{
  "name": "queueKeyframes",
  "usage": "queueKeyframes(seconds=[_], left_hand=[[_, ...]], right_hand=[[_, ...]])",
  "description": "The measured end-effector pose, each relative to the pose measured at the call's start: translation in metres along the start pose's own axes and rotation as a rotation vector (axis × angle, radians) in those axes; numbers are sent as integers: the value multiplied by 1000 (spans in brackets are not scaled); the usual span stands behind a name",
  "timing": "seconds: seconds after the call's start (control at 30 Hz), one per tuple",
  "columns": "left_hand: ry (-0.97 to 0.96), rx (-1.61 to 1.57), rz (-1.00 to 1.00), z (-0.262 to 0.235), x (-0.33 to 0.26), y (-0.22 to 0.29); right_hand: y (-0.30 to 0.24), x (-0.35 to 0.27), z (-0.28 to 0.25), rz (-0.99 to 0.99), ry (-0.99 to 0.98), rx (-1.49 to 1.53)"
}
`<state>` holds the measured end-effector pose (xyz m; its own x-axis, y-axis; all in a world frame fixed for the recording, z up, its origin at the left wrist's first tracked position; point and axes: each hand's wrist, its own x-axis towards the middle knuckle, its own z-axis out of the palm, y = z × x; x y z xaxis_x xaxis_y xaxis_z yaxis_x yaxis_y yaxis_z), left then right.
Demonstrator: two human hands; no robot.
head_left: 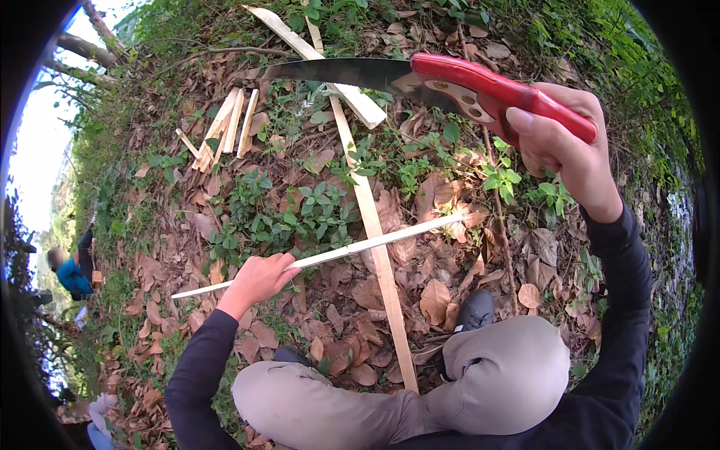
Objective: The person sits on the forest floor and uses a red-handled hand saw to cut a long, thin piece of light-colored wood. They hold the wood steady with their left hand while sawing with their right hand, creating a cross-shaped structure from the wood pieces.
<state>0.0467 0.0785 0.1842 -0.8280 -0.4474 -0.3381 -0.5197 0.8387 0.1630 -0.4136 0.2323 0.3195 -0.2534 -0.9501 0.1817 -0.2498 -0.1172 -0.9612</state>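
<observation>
My right hand (562,139) grips the red handle of a pruning saw (337,71), raised off the ground at the upper right. Its long, dark blade points left, tapering toward the tip. Lower down, my left hand (259,281) is closed around a thin, pale wooden strip (352,247). This strip slants up to the right and crosses over a long wooden slat (379,259). The slat runs from between my knees toward the far side, where a thicker piece of wood (360,105) lies across it. The saw blade is apart from the strip.
Several short cut sticks (225,127) lie grouped at the far left. Dry leaves (435,300) and low green plants (289,217) cover the ground around my shoes. A thin branch (502,217) lies to the right. A person in blue (75,277) is farther off at left.
</observation>
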Motion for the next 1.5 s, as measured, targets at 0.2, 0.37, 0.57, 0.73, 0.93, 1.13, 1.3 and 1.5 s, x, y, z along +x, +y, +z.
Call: queueKeyframes(seconds=[0.2,0.37,0.57,0.73,0.93,1.13,1.3,1.5], left_hand=[[-257,27,-127,-101,-38,21],[-272,1,-80,-93,-42,28],[85,-110,-22,34,-4,29],[281,-203,-186,106,20,43],[207,-166,-160,104,54,8],[48,-318,-177,91,66,1],[43,-508,-117,97,84,-3],[236,-370,-125,112,91,7]], right_hand=[[-6,12,-1,-264,-50,-15],[-40,10,-10,-128,-112,-86],[-56,-6,-10,-177,-56,-232],[-25,-53,-1,16,105,-2],[40,-111,43,19,146,544],[96,-155,103,268,67,855],[129,-182,137,358,142,654],[131,-188,147,201,22,-101]])
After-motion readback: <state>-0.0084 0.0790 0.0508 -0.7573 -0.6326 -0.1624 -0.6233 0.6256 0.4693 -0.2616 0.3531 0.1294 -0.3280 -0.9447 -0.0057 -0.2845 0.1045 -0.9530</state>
